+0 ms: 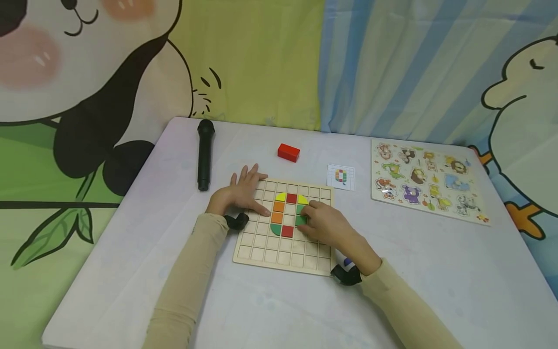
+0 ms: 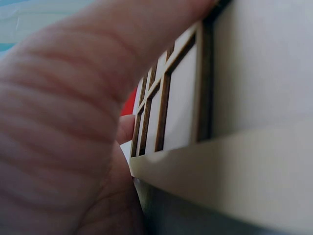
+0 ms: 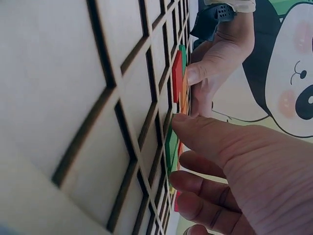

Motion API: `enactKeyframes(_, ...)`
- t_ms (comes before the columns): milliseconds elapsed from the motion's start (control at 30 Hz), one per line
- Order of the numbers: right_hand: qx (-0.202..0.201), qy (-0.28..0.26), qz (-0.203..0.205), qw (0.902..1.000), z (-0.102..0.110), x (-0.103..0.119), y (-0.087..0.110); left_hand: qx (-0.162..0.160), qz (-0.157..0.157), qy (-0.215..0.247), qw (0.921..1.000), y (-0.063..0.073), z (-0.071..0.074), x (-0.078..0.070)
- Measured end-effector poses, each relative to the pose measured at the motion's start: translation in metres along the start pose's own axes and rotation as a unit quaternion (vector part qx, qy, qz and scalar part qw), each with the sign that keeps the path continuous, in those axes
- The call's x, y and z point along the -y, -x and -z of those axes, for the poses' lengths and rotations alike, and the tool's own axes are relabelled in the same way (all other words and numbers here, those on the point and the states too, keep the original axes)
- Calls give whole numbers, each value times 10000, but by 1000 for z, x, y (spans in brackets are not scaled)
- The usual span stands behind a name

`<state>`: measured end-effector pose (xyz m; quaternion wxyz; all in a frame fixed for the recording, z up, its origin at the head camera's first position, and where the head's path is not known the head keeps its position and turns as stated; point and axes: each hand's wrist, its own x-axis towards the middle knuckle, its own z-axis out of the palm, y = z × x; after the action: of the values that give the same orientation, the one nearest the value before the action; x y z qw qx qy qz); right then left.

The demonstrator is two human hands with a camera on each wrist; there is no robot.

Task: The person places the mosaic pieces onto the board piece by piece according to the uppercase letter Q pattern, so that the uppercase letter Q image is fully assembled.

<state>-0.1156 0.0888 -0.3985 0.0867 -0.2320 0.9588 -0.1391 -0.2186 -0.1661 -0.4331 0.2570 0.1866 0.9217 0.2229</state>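
Note:
A wooden grid board (image 1: 263,257) lies on the table, with colored tiles forming a ring on it: yellow corner tiles (image 1: 302,199), red squares (image 1: 287,231), orange squares (image 1: 277,207) and a rounded green tile (image 1: 276,229). My left hand (image 1: 241,191) rests spread across the board's upper left edge, its thumb pointing toward the orange squares. On the ring's right side, my right hand (image 1: 327,223) touches the green squares (image 3: 171,147). Its thumb and fingertips stand apart there in the right wrist view, and the hand partly covers these tiles in the head view.
Behind the board is a red block (image 1: 288,152). A small pattern card (image 1: 341,177) shows a similar colored ring with a tail. An animal puzzle board (image 1: 429,182) lies at the right, a black microphone (image 1: 205,155) at the left. A printed curtain hangs behind the table.

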Motion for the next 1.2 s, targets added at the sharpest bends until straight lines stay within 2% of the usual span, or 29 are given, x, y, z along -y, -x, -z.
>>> enactKeyframes(300, -217, 11, -32, 9998, 10, -27, 34, 35, 31, -112, 9999, -2, 2, -4)
enactKeyframes(633, -400, 216, -194, 9988, 1, -55, 86, -22, -12, -7, 10000, 0, 0, 0)
enactKeyframes(967, -1022, 122, -84, 9947, -11, -64, 134, -82, 0, -11, 10000, -3, -1, 4)
enactKeyframes(1067, -974, -30, -32, 9952, -12, -65, 144, -75, -3, -7, 10000, -3, 0, 3)
enactKeyframes(1200, -659, -272, -114, 9974, -12, -66, 152, -66, -26, -17, 10000, -4, -1, 3)
